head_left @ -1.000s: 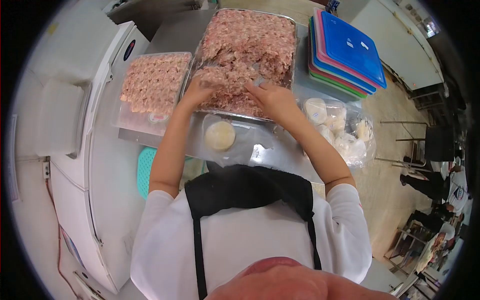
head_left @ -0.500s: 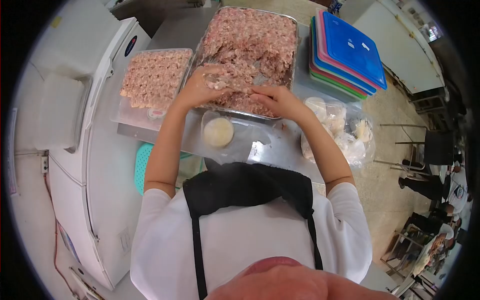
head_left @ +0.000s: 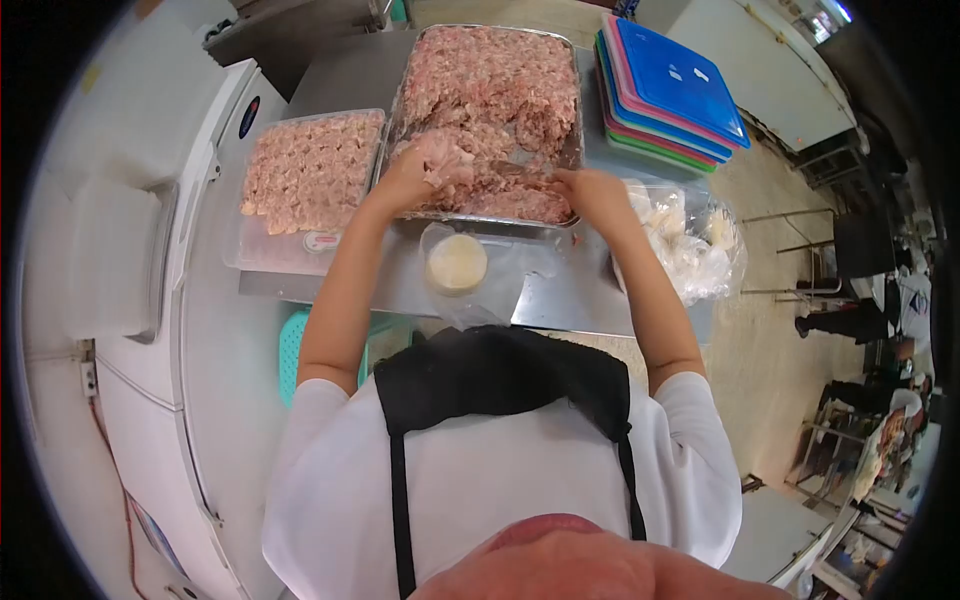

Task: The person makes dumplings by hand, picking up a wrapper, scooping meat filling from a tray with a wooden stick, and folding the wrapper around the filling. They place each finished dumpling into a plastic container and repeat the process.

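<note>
A large metal tray (head_left: 584, 130) holds a mound of raw minced meat (head_left: 490, 75), partly scooped out near me. My left hand (head_left: 408, 182) is over the tray's left near side, curled around what looks like a dumpling wrapper with meat; its edges blend with the mince behind. My right hand (head_left: 597, 200) is closed at the tray's right near corner on a thin, flat tool like a spatula (head_left: 528, 172), its blade pointing left into the meat. Between my forearms, a stack of round pale wrappers (head_left: 457, 265) sits on plastic on the metal table (head_left: 560, 290).
Left of the tray, a translucent container (head_left: 275, 252) holds rows of meat-filled dumplings (head_left: 310, 165). A stack of coloured lidded containers (head_left: 675, 95) stands at the right, with a plastic bag of pale packs (head_left: 685, 245) nearer. A white freezer (head_left: 140, 380) is beside me; people work far right.
My right hand has moved right, away from my left hand, bringing the tool to the meat at the tray's near right. The left hand stays over the tray. The view has shifted slightly.
</note>
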Motion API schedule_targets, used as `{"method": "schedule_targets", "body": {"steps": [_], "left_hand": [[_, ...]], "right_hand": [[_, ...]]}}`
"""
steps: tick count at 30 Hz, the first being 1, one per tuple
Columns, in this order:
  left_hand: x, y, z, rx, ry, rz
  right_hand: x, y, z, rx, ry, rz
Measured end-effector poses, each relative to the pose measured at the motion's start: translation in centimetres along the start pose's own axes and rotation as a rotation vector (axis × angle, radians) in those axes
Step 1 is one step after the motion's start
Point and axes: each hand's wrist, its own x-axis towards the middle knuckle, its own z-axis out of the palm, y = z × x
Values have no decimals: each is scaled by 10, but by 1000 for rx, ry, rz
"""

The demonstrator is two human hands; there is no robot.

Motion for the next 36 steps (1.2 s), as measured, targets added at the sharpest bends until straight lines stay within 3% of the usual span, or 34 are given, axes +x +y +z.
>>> {"method": "schedule_targets", "body": {"steps": [1,3,4,7,8,10,11,13,16,19,23,25,29,31,34,36], "left_hand": [[-7,8,-4,-45,38,133],[-17,37,-18,-96,-7,170],[-21,40,-26,-118,-34,152],[-32,31,-46,-176,-140,21],[-34,27,-53,-83,-122,124],[-38,18,-67,98,-82,329],[-37,8,-72,112,-90,270],[-34,-22,-80,145,-110,148],[-36,-40,-93,33,-149,245],[-63,2,-110,-15,-108,112],[-82,-25,-135,11,-46,149],[-90,-29,-151,18,-88,224],[-117,-27,-192,83,-7,68],[-134,-40,-222,171,6,-114],[-147,-138,-260,278,256,113],[-164,-164,-280,446,271,28]], "right_hand": [[-10,-6,-12,134,38,42],[-20,-20,-42,390,135,119],[-22,-37,-59,543,59,141],[-22,-87,-51,648,34,-127],[-20,-108,-41,675,76,-159],[-11,-117,-50,540,32,-136],[-7,-119,-56,469,11,-130],[-10,-139,-65,289,192,-127],[-22,-182,-67,159,248,-98],[-19,-182,-74,201,260,-111],[-25,-220,-96,416,192,-53],[-15,-239,-64,385,160,-127],[2,-258,-36,396,179,-205],[2,-264,-41,471,117,-128],[-1,-255,-37,631,159,-82],[-4,-240,-22,763,124,76]]}}
